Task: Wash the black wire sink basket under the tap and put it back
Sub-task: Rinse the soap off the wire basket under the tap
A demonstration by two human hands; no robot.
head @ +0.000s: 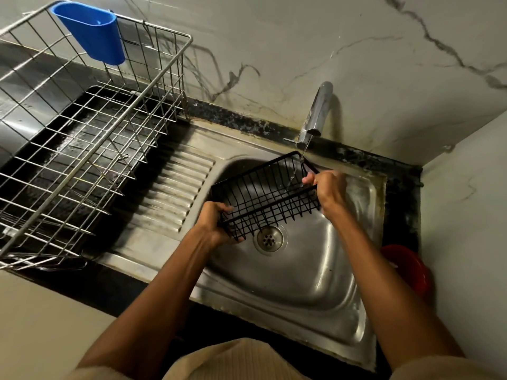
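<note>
While a thin stream runs from the tap (pixel 315 113), the black wire basket (pixel 263 196) is held over the sink (pixel 343 283), tilted, its far corner at about 1 o'clock right under the water. The left hand (pixel 216 223) grasps the near end at 7 o'clock and the right hand (pixel 327 187) grasps the far end at 2 o'clock, fingers curled over the rim wire; holding both ends likely lets the person tip and turn it so water reaches every bar. It is rectangular, thin black bars, nothing in it. At 10 o'clock on the counter stands a steel dish rack (pixel 82 138) with a blue cup (pixel 90 34)
</note>
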